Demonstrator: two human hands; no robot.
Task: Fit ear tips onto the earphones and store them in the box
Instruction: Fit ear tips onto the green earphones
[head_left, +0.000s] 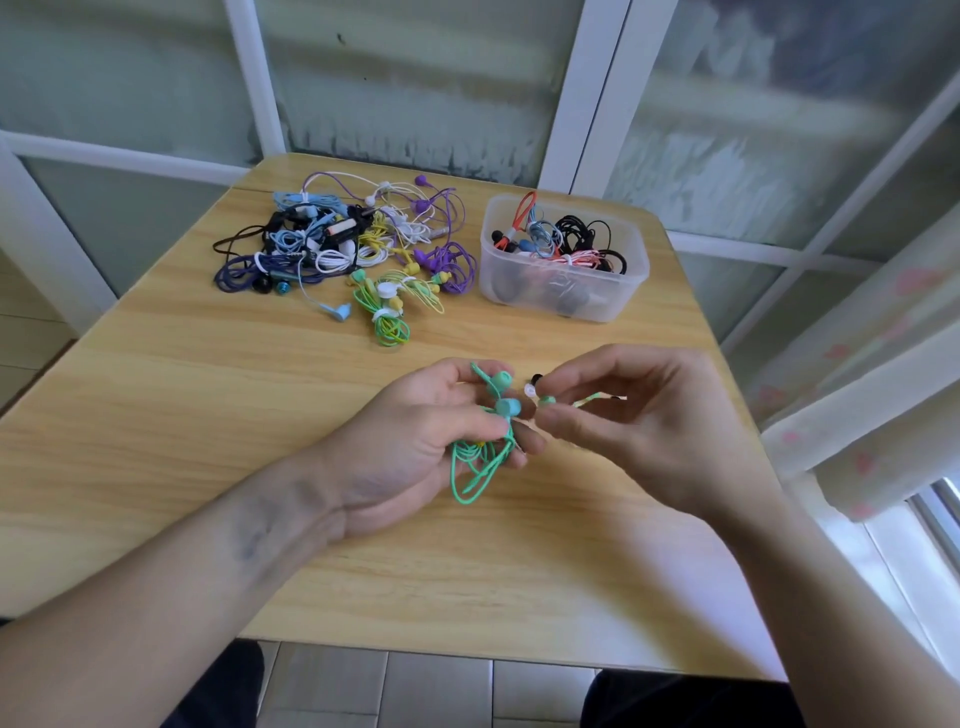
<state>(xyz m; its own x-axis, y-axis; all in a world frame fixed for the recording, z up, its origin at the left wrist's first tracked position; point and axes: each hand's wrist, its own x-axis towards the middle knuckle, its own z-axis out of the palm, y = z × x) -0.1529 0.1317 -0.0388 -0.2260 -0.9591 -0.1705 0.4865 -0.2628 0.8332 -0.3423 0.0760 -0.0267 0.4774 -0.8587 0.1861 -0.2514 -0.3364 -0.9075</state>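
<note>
Wood desk (208, 415) by frosted windows; your left hand (415, 441) grips green earphones (480, 457), right hand (649, 415) at 3 o'clock pinches an ear tip (546, 400).

A light wooden desk (218, 415) with rounded far corners fills the middle of the view, its grain running across. Behind it stand frosted glass panels (415, 78) set in white frames (597, 93), with blurred shapes showing through the glass. At the right edge hangs a pale fabric with pink spots (878, 364), perhaps a curtain, though it is too blurred to be sure. Below the near edge of the desk lies a floor of grey tiles (431, 691), with dark clothing (691, 701) showing at either side of them.
</note>
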